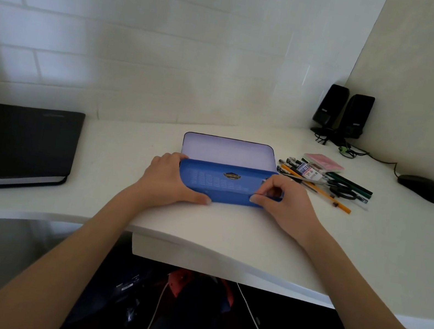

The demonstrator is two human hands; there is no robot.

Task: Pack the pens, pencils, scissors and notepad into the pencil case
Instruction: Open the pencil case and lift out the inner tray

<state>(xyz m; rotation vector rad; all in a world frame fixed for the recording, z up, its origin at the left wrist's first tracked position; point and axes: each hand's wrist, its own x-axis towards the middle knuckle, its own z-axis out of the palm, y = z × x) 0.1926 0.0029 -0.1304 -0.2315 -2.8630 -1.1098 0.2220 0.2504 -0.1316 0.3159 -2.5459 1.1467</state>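
Blue hard-plastic pencil case lay open on the white desk, pale lid raised behind the fingers. Left hand gripped the left end; right hand pinched the right edge. Loose pens, pencils and black-handled scissors lay just beyond the right fingers. Judgement: keep the left hand bracing and seat the lid fully back before loading.

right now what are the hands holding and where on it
Both hold the blue pencil case: left hand grips its left end, right hand pinches its right end. The lid stands open.
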